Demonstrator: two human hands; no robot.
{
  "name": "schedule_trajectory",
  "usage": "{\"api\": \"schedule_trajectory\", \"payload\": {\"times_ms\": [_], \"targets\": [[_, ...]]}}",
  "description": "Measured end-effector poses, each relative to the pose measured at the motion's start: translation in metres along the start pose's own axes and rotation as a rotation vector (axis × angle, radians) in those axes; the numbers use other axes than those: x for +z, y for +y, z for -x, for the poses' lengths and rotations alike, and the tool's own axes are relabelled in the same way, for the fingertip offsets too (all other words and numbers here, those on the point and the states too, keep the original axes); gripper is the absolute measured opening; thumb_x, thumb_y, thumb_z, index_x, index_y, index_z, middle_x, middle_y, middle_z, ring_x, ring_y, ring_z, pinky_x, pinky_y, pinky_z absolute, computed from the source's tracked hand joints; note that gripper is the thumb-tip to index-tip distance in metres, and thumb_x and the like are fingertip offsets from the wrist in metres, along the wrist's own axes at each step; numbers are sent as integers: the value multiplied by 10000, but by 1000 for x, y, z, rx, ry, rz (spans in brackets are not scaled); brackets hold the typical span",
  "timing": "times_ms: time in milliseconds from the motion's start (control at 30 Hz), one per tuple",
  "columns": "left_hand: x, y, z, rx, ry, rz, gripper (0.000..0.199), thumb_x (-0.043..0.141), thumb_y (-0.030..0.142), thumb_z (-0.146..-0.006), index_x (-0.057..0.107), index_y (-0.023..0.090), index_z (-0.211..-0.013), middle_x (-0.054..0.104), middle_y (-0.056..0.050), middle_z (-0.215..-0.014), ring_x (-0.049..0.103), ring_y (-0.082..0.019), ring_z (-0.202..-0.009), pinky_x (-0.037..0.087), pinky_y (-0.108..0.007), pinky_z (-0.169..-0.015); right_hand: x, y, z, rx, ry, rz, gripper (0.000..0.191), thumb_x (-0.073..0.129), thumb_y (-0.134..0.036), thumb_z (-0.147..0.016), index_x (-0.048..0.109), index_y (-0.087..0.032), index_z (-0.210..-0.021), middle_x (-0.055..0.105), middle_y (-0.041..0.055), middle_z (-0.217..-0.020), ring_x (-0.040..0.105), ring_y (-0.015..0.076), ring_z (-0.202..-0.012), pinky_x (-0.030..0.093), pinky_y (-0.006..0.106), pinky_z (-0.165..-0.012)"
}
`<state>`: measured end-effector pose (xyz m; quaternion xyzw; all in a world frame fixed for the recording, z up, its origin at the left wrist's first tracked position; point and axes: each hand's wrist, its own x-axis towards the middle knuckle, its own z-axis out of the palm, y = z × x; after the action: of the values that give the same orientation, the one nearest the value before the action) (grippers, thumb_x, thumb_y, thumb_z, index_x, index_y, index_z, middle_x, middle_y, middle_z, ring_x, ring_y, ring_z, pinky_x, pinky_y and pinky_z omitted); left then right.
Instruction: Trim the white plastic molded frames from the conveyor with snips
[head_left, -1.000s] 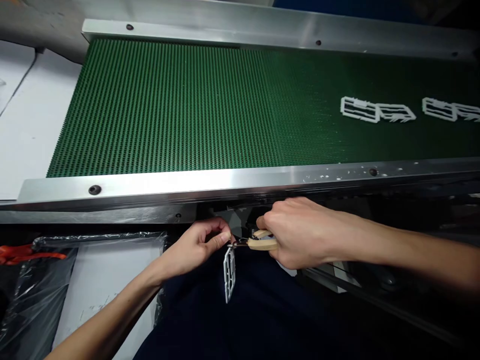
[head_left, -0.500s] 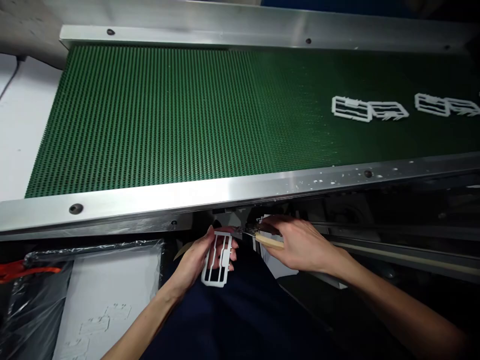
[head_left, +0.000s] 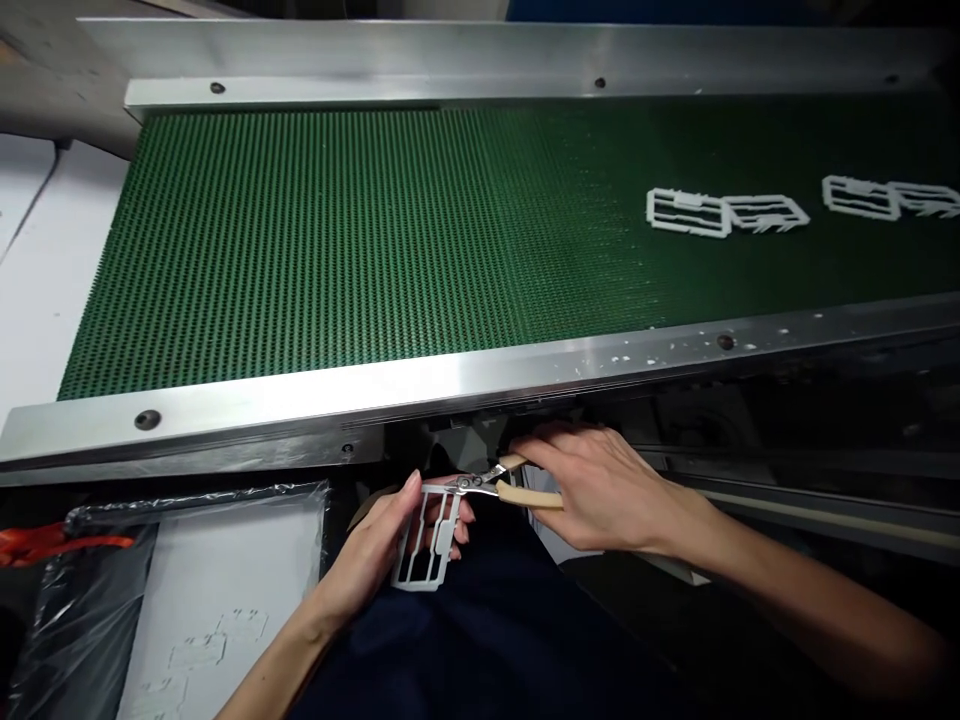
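1. The person's left hand (head_left: pixel 390 545) is low in front of the body, palm up, fingers curled round a white plastic frame (head_left: pixel 425 538). The grip is closed on the frame, thumb at its upper left corner.
2. The frame is a flat, rectangular lattice with open slots. It sits tilted in the hand, just below the near rail of the conveyor and over the person's dark blue lap.
3. The right hand (head_left: pixel 600 490) is wrapped round the cream handles of a pair of small cutters (head_left: pixel 499 484), holding them firmly. The handles are slightly spread.
4. The metal nose of the cutters points left and meets the top edge of the frame. Whether the blades are biting the plastic or only touching it, I cannot tell.
5. Above both hands runs the green conveyor belt (head_left: pixel 337 240), ribbed, bordered by a steel rail (head_left: pixel 420 380) with white flecks on its right stretch.
6. On the belt, far to the right and well apart from the hands, lie two paired white mouldings (head_left: pixel 724 212) and (head_left: pixel 889 197).
7. At lower left, a box lined with clear film (head_left: pixel 202 600) holds pale flat pieces, near the left forearm. An orange strap (head_left: pixel 45 543) lies at the left edge.
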<state>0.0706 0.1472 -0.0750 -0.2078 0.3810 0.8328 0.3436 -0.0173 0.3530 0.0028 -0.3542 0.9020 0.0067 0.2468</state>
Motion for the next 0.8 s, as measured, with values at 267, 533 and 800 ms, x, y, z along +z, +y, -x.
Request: {"api": "schedule_trajectory", "payload": {"times_ms": [267, 533, 800], "targets": [[6, -6, 5, 15, 40, 52, 506, 400, 494, -873, 555, 98, -1149, 644, -130, -955, 607, -207, -777, 489, -354, -758, 0, 4, -3, -86, -23, 20, 328, 490, -298, -742, 543, -232, -1059, 624, 12, -742, 565, 166, -591, 198, 246, -489], [5, -11, 2, 27, 44, 90, 488, 405, 481, -875, 572, 103, -1133, 651, -132, -943, 615, -208, -770, 495, -355, -759, -2, 7, -9, -111, -52, -5, 224, 500, -242, -730, 594, -218, -932, 621, -5, -674, 535, 133, -525, 178, 236, -458], [7, -8, -5, 22, 41, 234, 451, 433, 448, -864, 587, 110, -1120, 637, -135, -930, 604, -241, -822, 512, -394, -741, 17, 21, -10, 55, -60, -414, 265, 433, -414, -861, 589, -226, -965, 660, 7, -881, 612, 150, -747, 396, 225, -611]]}}
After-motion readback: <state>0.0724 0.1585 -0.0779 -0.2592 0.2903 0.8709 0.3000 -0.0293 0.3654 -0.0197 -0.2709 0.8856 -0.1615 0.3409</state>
